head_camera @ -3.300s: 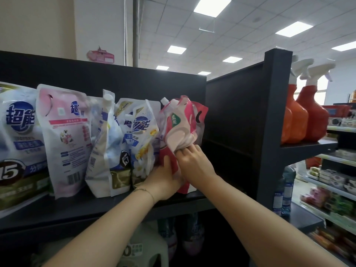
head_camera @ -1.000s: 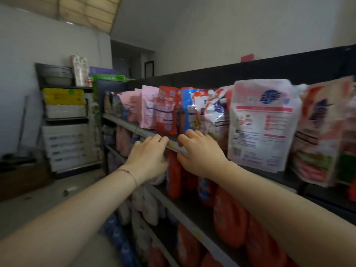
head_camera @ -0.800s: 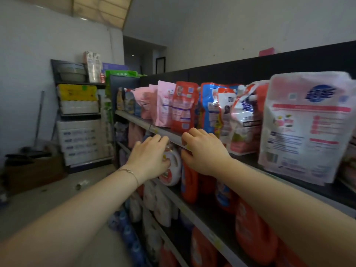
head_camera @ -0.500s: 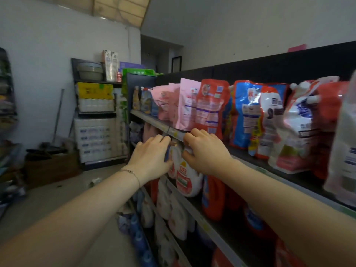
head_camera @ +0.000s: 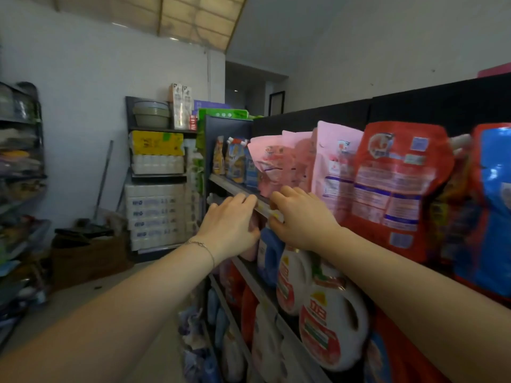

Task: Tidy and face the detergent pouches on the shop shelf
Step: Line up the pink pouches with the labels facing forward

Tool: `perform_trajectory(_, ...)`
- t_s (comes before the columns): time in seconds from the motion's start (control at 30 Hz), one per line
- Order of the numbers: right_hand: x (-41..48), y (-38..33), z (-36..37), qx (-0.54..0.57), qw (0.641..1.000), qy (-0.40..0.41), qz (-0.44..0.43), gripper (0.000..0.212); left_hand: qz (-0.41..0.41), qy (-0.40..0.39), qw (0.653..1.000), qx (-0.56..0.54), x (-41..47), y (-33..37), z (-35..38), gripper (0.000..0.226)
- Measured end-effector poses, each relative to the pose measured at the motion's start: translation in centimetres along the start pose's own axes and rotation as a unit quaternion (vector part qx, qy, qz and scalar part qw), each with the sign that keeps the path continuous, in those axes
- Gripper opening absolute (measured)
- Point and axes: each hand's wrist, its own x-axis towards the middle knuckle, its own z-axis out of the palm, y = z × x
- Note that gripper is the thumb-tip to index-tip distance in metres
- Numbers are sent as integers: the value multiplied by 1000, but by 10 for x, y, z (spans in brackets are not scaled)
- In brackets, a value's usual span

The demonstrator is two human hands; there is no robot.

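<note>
A row of detergent pouches stands on the top shelf (head_camera: 235, 187): a slumped pale pink pouch (head_camera: 272, 167), an upright pink pouch (head_camera: 336, 167), a red pouch (head_camera: 398, 183) and a blue one (head_camera: 495, 205) at the right edge. Small yellow and blue pouches (head_camera: 235, 158) stand at the shelf's far end. My left hand (head_camera: 229, 225) hovers at the shelf's front rail, fingers loosely curled, holding nothing. My right hand (head_camera: 301, 217) rests on the rail just under the slumped pink pouch, fingers bent and apart, with nothing in it.
White, red and blue detergent jugs (head_camera: 329, 330) fill the shelves below. A black rack (head_camera: 157, 172) with stacked packs and bowls stands against the white wall. A cardboard box (head_camera: 88, 258) sits on the floor at the left.
I have moved left along the shelf, away from the red-and-white pouch both hands held earlier. Both hands slid along the shelf rail and now sit under the pink pouches.
</note>
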Motion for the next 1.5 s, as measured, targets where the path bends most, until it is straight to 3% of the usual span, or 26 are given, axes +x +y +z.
perform_trajectory(0.37,118,10,100,-17,1000,-24,11,28,4,-19,999,-25,98,-105,83,55)
perform_trajectory(0.63,211,11,183,-38,994,-26,96,28,75,-27,996,-49,189,-197,137,55)
perform_trajectory(0.87,291,23,233,-48,983,-3,176,30,148,0,984,-101,283,-266,174,37)
perform_trajectory(1.2,316,72,282,-88,956,-2,281,22,227,-36,962,-147,367,-262,248,40)
perform_trajectory(1.5,314,111,299,-99,918,16,383,16,230,-62,946,-218,433,-227,290,44)
